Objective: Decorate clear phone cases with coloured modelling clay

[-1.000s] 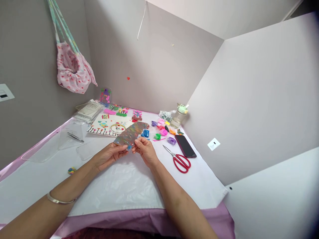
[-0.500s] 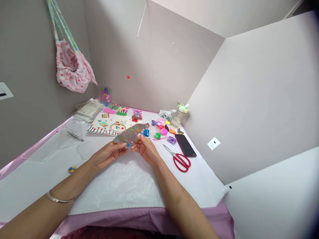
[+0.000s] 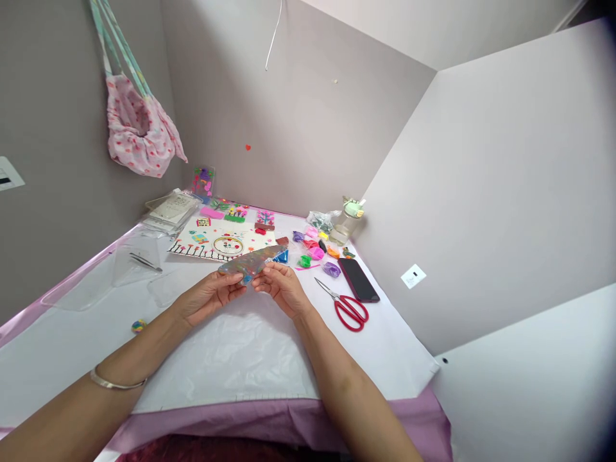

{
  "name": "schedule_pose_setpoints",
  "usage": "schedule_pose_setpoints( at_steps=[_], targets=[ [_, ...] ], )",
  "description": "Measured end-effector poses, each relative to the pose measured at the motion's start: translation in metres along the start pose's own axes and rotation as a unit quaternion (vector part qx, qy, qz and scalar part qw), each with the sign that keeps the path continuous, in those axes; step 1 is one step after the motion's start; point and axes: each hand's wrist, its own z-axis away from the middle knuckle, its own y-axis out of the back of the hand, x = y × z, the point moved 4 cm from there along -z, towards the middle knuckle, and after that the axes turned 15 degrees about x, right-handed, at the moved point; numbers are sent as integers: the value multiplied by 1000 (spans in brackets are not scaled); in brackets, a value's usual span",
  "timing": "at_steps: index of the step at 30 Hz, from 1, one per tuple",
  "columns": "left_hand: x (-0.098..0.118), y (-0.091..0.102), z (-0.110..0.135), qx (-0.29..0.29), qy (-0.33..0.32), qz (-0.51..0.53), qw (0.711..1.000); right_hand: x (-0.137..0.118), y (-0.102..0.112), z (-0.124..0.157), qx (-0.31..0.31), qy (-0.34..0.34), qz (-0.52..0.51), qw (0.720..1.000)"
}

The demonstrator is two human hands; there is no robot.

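Between both hands, above the near part of the table, is a thin see-through piece with multicoloured streaks (image 3: 253,258), shaped much like a phone case and tilted nearly edge-on. My left hand (image 3: 214,296) pinches its near left edge, thumb on top and fingers beneath. The fingertips of my right hand (image 3: 282,289) close on its near right edge, by a small blue patch. The underside is hidden. Past my left forearm lies a small multicoloured clay ball (image 3: 138,326). Red-handled scissors (image 3: 351,312) rest to the right of my right hand.
Behind my hands lies a drawn-on white sheet (image 3: 197,240). Wrapped clay packets (image 3: 331,269), a black phone (image 3: 359,280) and a lidded glass jar (image 3: 342,228) stand or lie to the right. Tweezers (image 3: 145,262) and clear plastic pieces (image 3: 81,289) are at left.
The streaked piece has tipped so that its face shows narrower, its upper edge lower. Both hands keep their grip in nearly the same place.
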Motion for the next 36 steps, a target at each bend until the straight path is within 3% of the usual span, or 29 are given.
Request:
schedule_pose_setpoints(
  at_steps=[36],
  targets=[
    [0, -4, 2, 9, -2, 17, 1000, 5, 3, -3, -28, 6, 22, 999]
  ],
)
